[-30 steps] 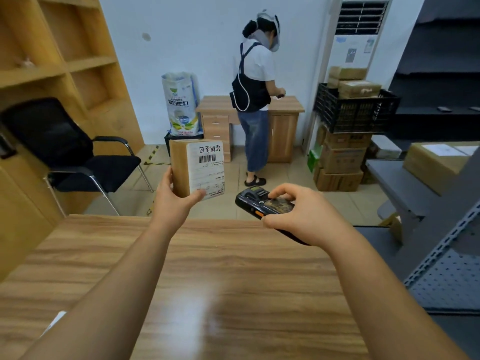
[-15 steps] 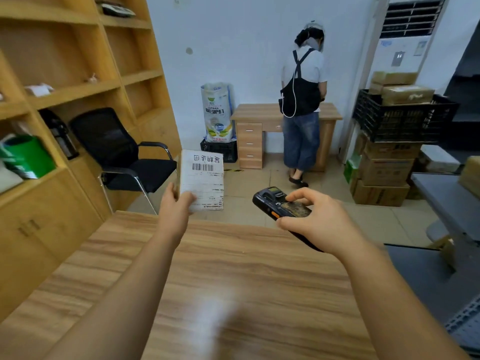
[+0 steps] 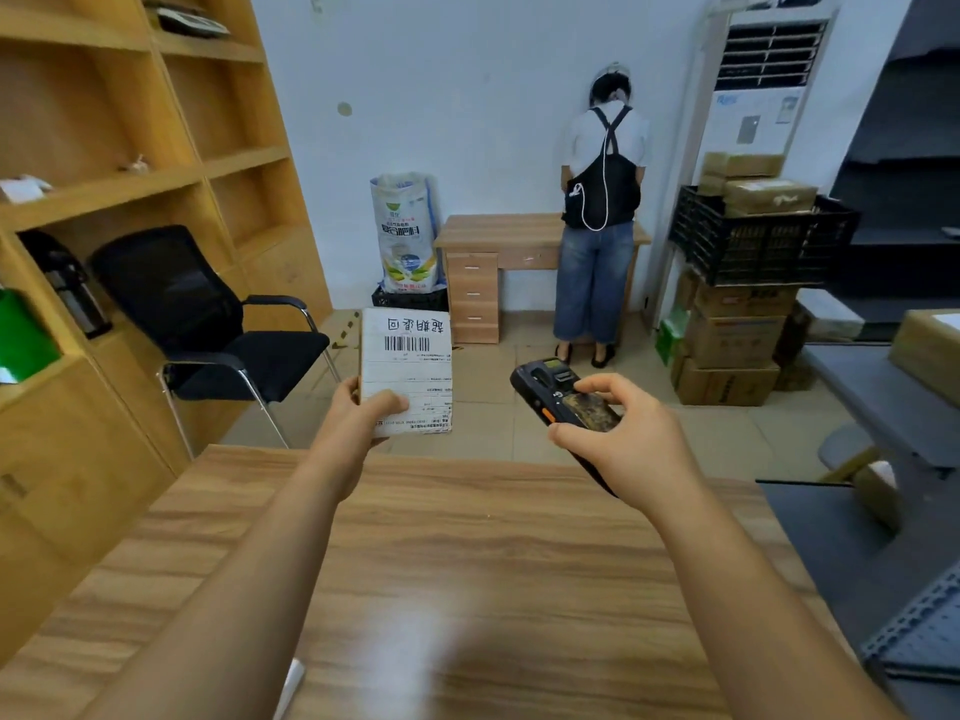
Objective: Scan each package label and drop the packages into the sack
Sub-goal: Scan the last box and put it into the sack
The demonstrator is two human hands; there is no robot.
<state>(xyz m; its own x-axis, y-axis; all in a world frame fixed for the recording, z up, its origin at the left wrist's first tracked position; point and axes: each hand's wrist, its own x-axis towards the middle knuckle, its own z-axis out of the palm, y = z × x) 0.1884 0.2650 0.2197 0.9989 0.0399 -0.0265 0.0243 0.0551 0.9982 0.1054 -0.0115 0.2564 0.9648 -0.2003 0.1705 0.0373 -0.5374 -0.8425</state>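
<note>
My left hand (image 3: 358, 415) grips a small cardboard package (image 3: 406, 371) by its lower left corner, held upright beyond the table's far edge. Its white label with a barcode and handwritten characters faces me. To the right, my right hand (image 3: 628, 439) holds a black handheld scanner (image 3: 563, 400) with an orange side button, thumb over its screen, its head pointing forward and a little left. A white printed sack (image 3: 404, 233) stands against the far wall beside a small desk.
A wooden table (image 3: 467, 589) lies under my arms. A black chair (image 3: 208, 324) and wooden shelving (image 3: 130, 174) are on the left. A person (image 3: 602, 215) stands at the far desk. Stacked cartons (image 3: 732, 350) and a black crate (image 3: 763, 236) fill the right, with grey racking (image 3: 883, 387) nearer.
The view has swung left and up. The package has turned so only its labelled face shows, where its brown side was visible before. The scanner stays to its right.
</note>
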